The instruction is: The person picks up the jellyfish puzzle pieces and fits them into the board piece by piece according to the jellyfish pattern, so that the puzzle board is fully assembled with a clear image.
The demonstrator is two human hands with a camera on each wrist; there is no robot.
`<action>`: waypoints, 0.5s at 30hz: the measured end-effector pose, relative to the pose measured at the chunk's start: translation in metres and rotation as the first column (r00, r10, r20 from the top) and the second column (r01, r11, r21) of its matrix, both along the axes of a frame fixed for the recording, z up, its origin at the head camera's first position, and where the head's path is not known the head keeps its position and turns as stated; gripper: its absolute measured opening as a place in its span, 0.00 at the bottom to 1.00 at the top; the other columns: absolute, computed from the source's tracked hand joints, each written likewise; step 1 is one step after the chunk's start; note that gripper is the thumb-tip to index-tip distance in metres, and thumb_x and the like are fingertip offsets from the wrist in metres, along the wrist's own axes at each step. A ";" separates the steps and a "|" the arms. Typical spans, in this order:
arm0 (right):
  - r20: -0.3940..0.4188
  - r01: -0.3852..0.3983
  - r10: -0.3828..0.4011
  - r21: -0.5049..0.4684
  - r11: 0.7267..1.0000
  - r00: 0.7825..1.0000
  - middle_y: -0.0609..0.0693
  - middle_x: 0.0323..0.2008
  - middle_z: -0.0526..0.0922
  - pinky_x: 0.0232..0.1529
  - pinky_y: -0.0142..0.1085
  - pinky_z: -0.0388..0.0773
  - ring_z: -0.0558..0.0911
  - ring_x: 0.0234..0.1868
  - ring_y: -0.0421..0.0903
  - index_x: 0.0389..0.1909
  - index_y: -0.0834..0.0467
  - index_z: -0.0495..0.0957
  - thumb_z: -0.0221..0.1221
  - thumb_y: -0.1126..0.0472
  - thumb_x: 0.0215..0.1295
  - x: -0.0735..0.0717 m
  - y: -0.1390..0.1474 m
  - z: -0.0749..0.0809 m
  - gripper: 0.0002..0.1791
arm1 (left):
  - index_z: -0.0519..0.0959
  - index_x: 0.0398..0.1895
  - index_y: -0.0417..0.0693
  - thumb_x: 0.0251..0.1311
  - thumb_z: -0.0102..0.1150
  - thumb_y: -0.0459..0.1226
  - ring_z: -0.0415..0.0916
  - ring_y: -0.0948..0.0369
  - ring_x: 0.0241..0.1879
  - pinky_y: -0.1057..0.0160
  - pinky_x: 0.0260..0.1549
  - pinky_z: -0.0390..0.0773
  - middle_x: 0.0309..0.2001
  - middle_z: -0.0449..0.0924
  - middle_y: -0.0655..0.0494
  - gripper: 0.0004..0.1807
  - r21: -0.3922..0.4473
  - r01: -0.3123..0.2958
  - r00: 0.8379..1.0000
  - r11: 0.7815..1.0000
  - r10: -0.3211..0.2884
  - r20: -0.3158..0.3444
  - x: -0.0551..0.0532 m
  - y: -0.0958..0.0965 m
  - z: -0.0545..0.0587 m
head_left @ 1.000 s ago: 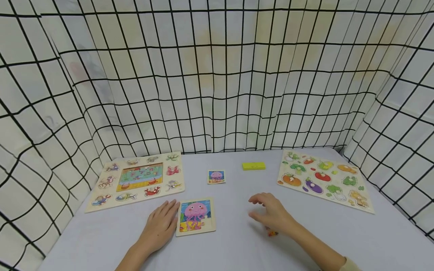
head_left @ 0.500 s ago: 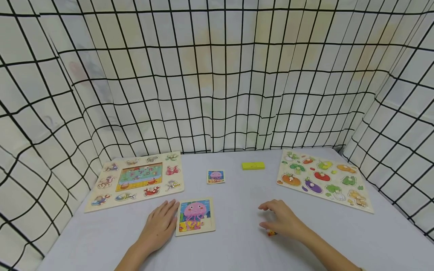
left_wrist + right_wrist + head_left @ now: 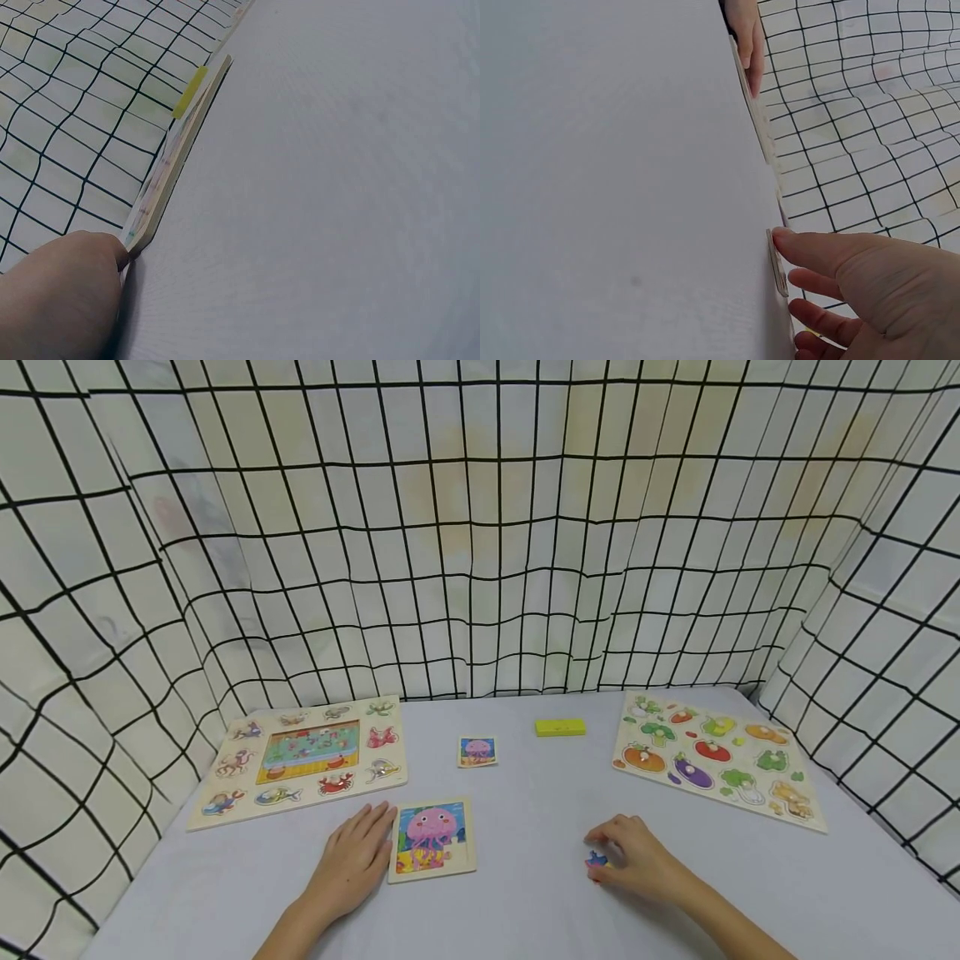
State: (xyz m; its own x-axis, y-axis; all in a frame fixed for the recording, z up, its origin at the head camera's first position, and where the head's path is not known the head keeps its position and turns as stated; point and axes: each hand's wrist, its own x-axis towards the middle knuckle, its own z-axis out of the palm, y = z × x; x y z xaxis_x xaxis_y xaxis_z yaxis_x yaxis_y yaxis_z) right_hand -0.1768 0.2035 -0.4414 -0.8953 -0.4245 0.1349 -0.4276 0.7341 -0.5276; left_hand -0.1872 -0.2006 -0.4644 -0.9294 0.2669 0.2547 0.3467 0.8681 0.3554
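In the head view my left hand (image 3: 352,864) lies on the table with its fingers along the left edge of a jellyfish puzzle board (image 3: 432,839). The board has a pale wooden frame and shows bare wood at its lower right corner. To the right of it, my right hand (image 3: 637,864) pinches a small blue and pink puzzle piece (image 3: 596,859) between thumb and fingers, low over the white cloth. In the right wrist view the thumb tip sits at one end of the thin piece (image 3: 777,262). The left wrist view catches the left hand (image 3: 64,292) at the board's corner.
A small jellyfish picture card (image 3: 477,752) lies behind the board, with a yellow block (image 3: 560,727) to its right. A sea-animal peg board (image 3: 300,764) is at the back left, a vegetable peg board (image 3: 720,760) at the back right. White cloth with black grid lines (image 3: 480,527) encloses the table.
My right hand has moved right and down, and its fingers have closed on the puzzle piece. Orange showed beneath the hand before; blue and pink show now. My left hand has stayed in place.
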 end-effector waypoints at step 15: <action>0.014 -0.018 0.018 -0.029 0.999 1.000 0.41 0.36 0.72 0.40 0.36 0.71 0.68 0.40 0.43 0.37 0.51 0.77 0.65 0.46 0.49 0.002 0.004 0.000 0.17 | 0.65 0.64 0.41 0.64 0.48 0.38 0.52 0.44 0.65 0.40 0.59 0.52 0.64 0.62 0.44 0.25 0.002 0.003 1.000 1.000 -0.003 0.007 0.000 -0.001 0.000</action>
